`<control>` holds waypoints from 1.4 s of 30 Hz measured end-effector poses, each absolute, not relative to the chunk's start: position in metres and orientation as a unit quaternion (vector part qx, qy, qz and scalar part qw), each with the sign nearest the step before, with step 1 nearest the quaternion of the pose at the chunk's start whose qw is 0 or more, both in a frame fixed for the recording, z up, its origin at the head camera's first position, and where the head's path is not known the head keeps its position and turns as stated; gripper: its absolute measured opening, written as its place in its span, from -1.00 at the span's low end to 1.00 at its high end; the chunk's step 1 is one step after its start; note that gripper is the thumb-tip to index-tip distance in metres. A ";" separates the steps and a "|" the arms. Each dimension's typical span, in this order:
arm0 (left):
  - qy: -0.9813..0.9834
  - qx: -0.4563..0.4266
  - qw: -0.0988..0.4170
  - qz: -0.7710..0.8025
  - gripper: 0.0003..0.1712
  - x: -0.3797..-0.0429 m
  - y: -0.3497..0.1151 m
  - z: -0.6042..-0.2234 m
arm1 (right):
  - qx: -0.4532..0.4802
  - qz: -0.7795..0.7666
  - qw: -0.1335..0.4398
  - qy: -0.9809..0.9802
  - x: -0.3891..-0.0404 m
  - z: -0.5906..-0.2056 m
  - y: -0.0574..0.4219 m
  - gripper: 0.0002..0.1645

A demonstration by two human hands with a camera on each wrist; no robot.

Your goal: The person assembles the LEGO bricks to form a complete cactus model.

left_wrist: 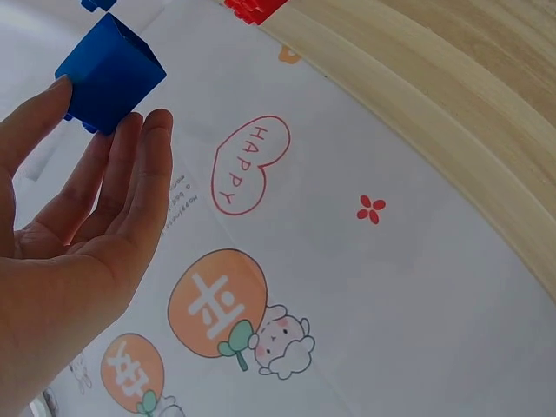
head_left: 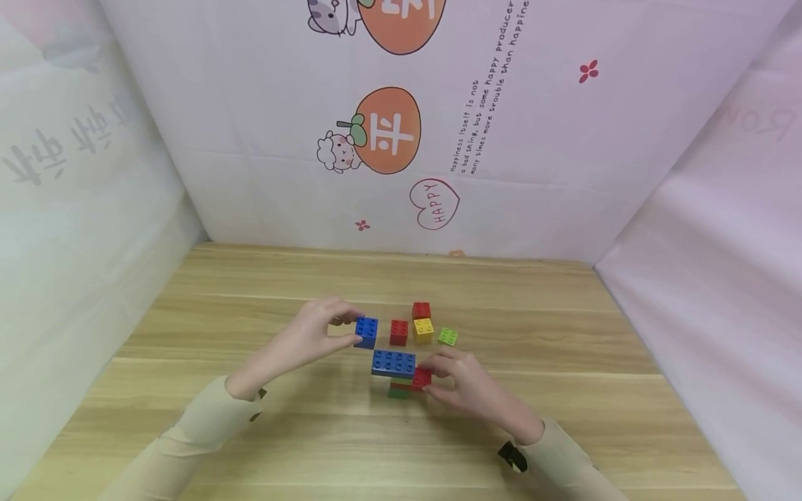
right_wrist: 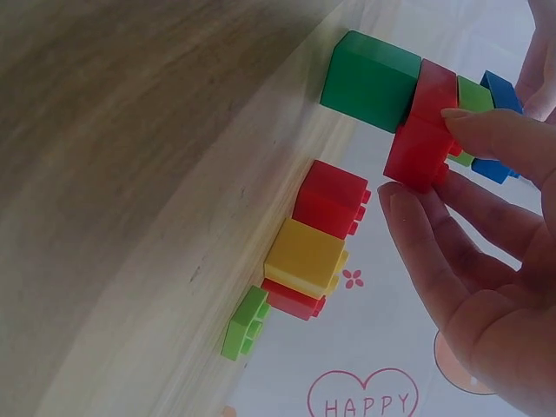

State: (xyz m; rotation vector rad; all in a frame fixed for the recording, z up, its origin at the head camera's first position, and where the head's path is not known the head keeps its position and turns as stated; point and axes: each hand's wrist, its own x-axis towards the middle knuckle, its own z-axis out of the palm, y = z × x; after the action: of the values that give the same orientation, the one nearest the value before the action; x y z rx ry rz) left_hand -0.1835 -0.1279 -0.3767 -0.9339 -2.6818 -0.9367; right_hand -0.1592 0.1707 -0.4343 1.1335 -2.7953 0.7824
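Between thumb and fingers, my left hand (head_left: 318, 330) pinches a square blue building brick (head_left: 366, 332); the left wrist view shows the same brick (left_wrist: 111, 74) tilted, its hollow end visible. To its right stands a small stack: a dark green brick (right_wrist: 372, 80) at the bottom, a flat red brick (right_wrist: 423, 126) over it, a light green one (right_wrist: 474, 95), and a long blue brick (head_left: 393, 362) on top. My right hand (head_left: 466, 386) grips the part of the red brick that juts out to the right. The held blue brick is apart from the stack.
Beyond the stack, loose bricks stand on the wooden table (head_left: 282, 445): one red (head_left: 398, 332), one yellow (head_left: 423, 330), another red (head_left: 421, 310) behind the yellow, and a light green (head_left: 447, 337). Printed white cloth walls (head_left: 526, 209) rise at the back and both sides.
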 end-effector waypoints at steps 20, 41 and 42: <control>-0.891 -0.305 0.077 -0.327 -0.63 -0.172 -0.131 -0.374 | 0.359 0.252 0.001 -0.899 -0.161 -0.432 0.170 -0.62; -0.888 -0.309 0.075 -0.331 -0.67 -0.163 -0.129 -0.377 | 0.363 0.254 -0.003 -0.896 -0.161 -0.433 0.171 -0.61; -0.888 -0.309 0.075 -0.332 -0.67 -0.163 -0.129 -0.377 | 0.363 0.253 -0.003 -0.897 -0.161 -0.433 0.171 -0.61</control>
State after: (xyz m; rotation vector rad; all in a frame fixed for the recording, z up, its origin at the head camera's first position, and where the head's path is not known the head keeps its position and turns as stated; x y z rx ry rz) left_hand -0.1633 -0.1286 -0.3773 -0.9280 -2.6640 -0.9949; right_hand -0.1613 0.1705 -0.4327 1.1428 -2.8214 0.7976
